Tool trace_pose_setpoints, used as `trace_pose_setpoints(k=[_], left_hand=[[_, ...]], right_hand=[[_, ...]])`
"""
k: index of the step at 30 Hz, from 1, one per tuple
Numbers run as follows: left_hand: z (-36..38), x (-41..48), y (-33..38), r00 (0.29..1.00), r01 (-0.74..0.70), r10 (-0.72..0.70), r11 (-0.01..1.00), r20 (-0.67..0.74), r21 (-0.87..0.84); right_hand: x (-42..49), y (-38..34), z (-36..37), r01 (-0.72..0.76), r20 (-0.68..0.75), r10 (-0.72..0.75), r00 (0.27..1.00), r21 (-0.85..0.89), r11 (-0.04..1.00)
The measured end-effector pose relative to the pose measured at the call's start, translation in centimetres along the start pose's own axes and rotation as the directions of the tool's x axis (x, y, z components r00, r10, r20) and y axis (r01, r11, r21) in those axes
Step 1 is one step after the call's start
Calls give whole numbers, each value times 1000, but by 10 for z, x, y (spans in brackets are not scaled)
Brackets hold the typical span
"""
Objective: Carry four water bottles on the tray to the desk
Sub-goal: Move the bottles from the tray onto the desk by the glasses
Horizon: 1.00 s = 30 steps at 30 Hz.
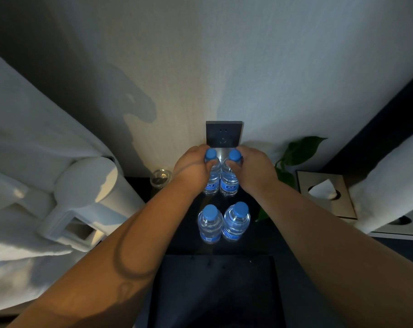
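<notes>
Tight at the far side, open at near right.
Wall (224,79) close behind; glass jar (161,177) left; plant (295,157) and tissue box (323,192) right; near bottles (210,223) mid-counter (278,237).

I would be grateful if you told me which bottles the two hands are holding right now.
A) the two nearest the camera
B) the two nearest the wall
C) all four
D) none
B: the left hand grips the far left bottle and the right hand grips the far right bottle, while the near left bottle and near right bottle stand untouched.
</notes>
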<state>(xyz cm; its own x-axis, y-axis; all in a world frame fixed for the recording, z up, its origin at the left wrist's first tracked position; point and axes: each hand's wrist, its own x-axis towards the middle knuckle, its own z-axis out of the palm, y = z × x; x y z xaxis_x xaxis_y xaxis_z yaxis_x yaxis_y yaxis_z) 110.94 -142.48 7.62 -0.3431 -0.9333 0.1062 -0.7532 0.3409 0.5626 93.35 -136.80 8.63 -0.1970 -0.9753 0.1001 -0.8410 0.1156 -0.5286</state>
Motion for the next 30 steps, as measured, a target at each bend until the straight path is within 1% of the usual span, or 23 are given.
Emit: trace_pose_setpoints(k=[7,11,15,17,19,23,27,30], left_hand=[[0,1,0,1000,-1,1,1000,17,4],[1,1,2,999,49,-49,999,20,2],[1,-10,3,990,138,-138,990,-13,-30],[0,-18,2,984,180,-180,983,-2,-49],[-3,-28,3,981,194,-193,980,29,-44],[-13,-47,6,988,149,-148,989,53,-13],[-25,-66,13,997,18,-18,1000,76,-2],[-33,-84,16,994,-30,29,999,104,12]], right_hand=[[2,0,1,1,-4,-1,1000,-11,1000],[4,-1,-1,-18,16,18,1000,-13,1000],[-7,-3,-6,-66,-26,67,997,42,997],[-18,-3,-8,-79,-40,82,996,66,995],[-28,-4,-11,-57,-29,59,998,65,996],[-50,-11,-20,22,18,-22,1000,19,1000],[-75,-19,-29,61,49,-58,997,-59,996],[-93,-20,-32,65,103,-50,993,-145,987]])
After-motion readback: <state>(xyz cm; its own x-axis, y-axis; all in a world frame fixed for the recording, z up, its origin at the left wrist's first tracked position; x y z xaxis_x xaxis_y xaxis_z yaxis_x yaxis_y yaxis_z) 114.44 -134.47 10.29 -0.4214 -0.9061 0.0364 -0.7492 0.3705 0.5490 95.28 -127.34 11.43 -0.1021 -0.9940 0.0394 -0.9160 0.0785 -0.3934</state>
